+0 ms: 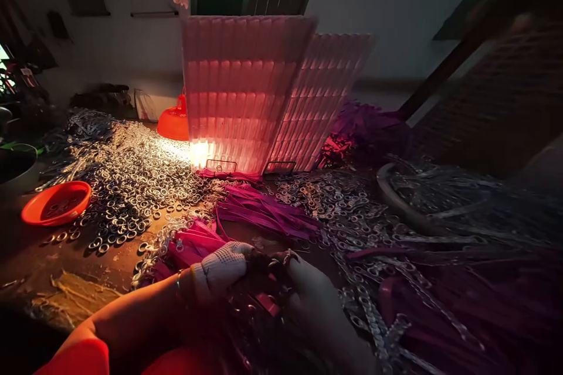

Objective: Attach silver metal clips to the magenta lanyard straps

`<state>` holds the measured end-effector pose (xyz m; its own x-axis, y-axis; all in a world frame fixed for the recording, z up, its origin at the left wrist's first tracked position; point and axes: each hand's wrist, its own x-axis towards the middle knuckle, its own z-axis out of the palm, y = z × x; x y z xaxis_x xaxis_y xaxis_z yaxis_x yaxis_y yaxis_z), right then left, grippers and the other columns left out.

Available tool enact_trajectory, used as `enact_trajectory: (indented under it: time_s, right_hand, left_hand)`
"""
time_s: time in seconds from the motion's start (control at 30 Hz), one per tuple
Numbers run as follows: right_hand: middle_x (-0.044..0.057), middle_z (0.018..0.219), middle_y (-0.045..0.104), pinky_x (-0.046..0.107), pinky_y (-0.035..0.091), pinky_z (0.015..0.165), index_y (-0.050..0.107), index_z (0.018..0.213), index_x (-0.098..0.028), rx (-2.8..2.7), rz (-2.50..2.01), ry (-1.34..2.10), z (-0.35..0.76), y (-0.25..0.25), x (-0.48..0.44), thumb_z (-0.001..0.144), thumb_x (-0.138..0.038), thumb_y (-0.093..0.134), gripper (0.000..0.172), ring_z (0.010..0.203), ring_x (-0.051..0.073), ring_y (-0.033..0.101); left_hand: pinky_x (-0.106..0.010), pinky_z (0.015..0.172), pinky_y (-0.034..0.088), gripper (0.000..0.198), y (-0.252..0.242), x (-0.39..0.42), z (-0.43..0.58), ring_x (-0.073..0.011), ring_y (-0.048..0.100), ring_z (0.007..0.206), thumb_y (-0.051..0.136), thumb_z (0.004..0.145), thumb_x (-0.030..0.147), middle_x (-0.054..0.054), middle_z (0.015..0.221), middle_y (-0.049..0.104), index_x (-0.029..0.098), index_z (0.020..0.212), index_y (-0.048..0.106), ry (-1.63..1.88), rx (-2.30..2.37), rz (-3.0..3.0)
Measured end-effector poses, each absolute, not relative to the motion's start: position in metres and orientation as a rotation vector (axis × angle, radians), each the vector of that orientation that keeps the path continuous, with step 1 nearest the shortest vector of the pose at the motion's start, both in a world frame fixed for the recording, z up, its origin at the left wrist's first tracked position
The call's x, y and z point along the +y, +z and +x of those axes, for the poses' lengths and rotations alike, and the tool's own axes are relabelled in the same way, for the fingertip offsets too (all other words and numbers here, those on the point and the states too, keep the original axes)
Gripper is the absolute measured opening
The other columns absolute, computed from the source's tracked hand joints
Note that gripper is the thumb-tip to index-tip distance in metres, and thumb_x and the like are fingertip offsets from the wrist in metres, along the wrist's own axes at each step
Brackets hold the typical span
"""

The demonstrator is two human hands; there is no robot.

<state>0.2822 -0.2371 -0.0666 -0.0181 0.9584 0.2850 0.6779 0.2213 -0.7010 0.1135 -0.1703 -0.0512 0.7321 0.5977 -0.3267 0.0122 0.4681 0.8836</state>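
We note on left hand [232,262]: white glove [213,276], small dark dots. Thin shiny bracelet [178,287] behind it; red sleeve [83,357] farther up.

Left of the left hand [224,269], a bare strip of bench [108,263] offers a way through between the orange bowl [34,209] and the yellowish straps [83,293]. Ahead, purple straps [268,211] lie low — passable from above — until upright corrugated panels [241,82] wall off the back. Heaped metal rings [132,187] and a low lampshade [173,124] obstruct far left; metal clasps [325,193] crowd the right.
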Motion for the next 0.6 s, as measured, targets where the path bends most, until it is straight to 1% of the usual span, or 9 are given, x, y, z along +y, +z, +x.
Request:
enact_trajectory:
  time_s: [0.07,0.13,0.2,0.27,0.33,0.43,0.5,0.53,0.6]
  right_hand:
    - [0.005,0.075,0.065,0.027,0.037,0.06,0.066,0.08,-0.021,-1.859,-1.628,0.369,0.286,-0.067,-0.241,0.076,-0.02,0.053,0.014,0.068,0.02,0.057]
    - [0.005,0.071,0.063,0.026,0.031,0.057,0.064,0.073,-0.02,-1.959,-1.671,0.319,0.29,-0.065,-0.245,0.074,-0.018,0.054,0.011,0.063,0.018,0.054]
    - [0.004,0.068,0.062,0.027,0.028,0.056,0.062,0.069,-0.02,-2.022,-1.666,0.284,0.291,-0.063,-0.248,0.073,-0.017,0.053,0.01,0.06,0.017,0.052]
    - [0.005,0.069,0.062,0.028,0.028,0.057,0.061,0.068,-0.019,-1.98,-1.667,0.198,0.29,-0.064,-0.251,0.072,-0.018,0.053,0.009,0.061,0.017,0.052]
    - [0.007,0.073,0.064,0.028,0.031,0.06,0.062,0.072,-0.019,-1.832,-1.648,0.175,0.287,-0.07,-0.253,0.075,-0.019,0.051,0.011,0.065,0.019,0.054]
    - [0.006,0.079,0.066,0.027,0.037,0.063,0.062,0.078,-0.02,-1.602,-1.574,0.394,0.288,-0.084,-0.255,0.081,-0.017,0.045,0.018,0.071,0.019,0.058]
    - [0.006,0.075,0.066,0.027,0.035,0.06,0.06,0.075,-0.02,-1.513,-1.633,0.439,0.295,-0.095,-0.255,0.082,-0.018,0.044,0.018,0.068,0.019,0.056]
    - [0.006,0.071,0.064,0.028,0.033,0.059,0.058,0.07,-0.02,-1.472,-1.7,0.386,0.299,-0.1,-0.255,0.083,-0.019,0.044,0.018,0.065,0.019,0.055]
    - [0.006,0.064,0.06,0.029,0.029,0.056,0.052,0.065,-0.021,-1.392,-1.81,0.246,0.307,-0.112,-0.256,0.083,-0.022,0.045,0.02,0.06,0.019,0.052]
  left_hand:
    - [-0.021,0.052,0.041,0.011,-0.05,-0.168,0.111,-0.012,0.055,0.059,0.065,0.078,0.024,-0.004,0.072,0.063,0.013,0.079,0.065,0.449,0.684,1.24]
    - [-0.019,0.053,0.038,0.003,-0.049,-0.164,0.112,-0.0103,0.051,0.06,0.065,0.072,0.014,-0.002,0.069,0.06,0.013,0.073,0.062,0.478,0.692,1.49]
    - [-0.019,0.051,0.037,0.005,-0.048,-0.16,0.116,-0.01,0.05,0.058,0.061,0.069,0.011,-0.002,0.067,0.058,0.014,0.073,0.06,0.426,0.709,1.592]
    - [-0.019,0.046,0.035,0.006,-0.047,-0.161,0.123,-0.0097,0.049,0.053,0.054,0.074,0.017,-0.001,0.065,0.056,0.015,0.078,0.059,0.356,0.74,1.508]
    - [-0.018,0.04,0.029,0.011,-0.045,-0.165,0.131,-0.0084,0.044,0.045,0.048,0.079,0.025,0.0,0.062,0.053,0.017,0.082,0.055,0.322,0.781,1.363]
    - [-0.017,0.036,0.021,0.013,-0.045,-0.163,0.145,-0.0066,0.032,0.037,0.048,0.08,0.033,0.005,0.053,0.043,0.02,0.08,0.051,0.266,0.812,1.228]
    - [-0.018,0.038,0.024,0.018,-0.048,-0.147,0.158,-0.0066,0.03,0.037,0.05,0.082,0.036,0.006,0.051,0.039,0.019,0.077,0.053,0.195,0.786,1.334]
    - [-0.019,0.04,0.028,0.02,-0.051,-0.135,0.167,-0.0071,0.033,0.04,0.053,0.082,0.037,0.005,0.052,0.041,0.018,0.076,0.055,0.168,0.774,1.474]
    - [-0.021,0.05,0.038,0.019,-0.059,-0.103,0.191,-0.0107,0.046,0.054,0.06,0.08,0.034,-0.001,0.061,0.052,0.015,0.075,0.062,0.154,0.769,1.836]
